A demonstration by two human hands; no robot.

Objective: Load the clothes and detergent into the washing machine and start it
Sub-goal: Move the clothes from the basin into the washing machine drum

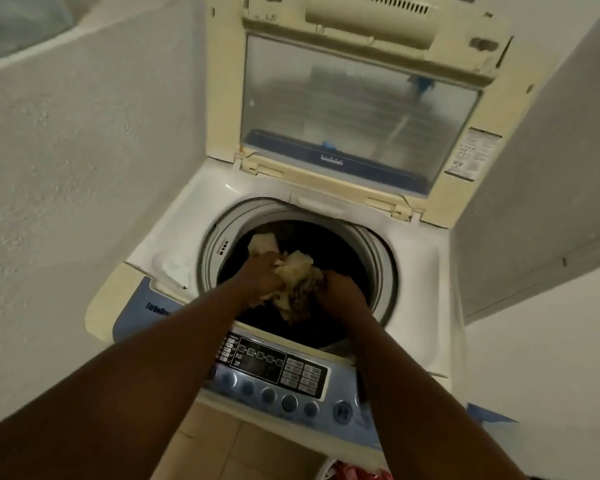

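A top-loading washing machine (420, 271) stands in front of me with its lid (354, 109) raised upright. Both my arms reach into the round drum opening (219, 237). My left hand (260, 277) and my right hand (342, 292) grip a bunched cream and brown patterned cloth (298, 282) between them, over the dark inside of the drum. Another pale cloth (264, 245) lies deeper in the drum, just beyond my left hand. No detergent is in view.
The blue control panel (278, 379) with round buttons runs along the machine's front edge under my forearms. White walls (84, 168) close in on both sides. A red patterned item (357, 472) shows at the bottom edge, on the tiled floor side.
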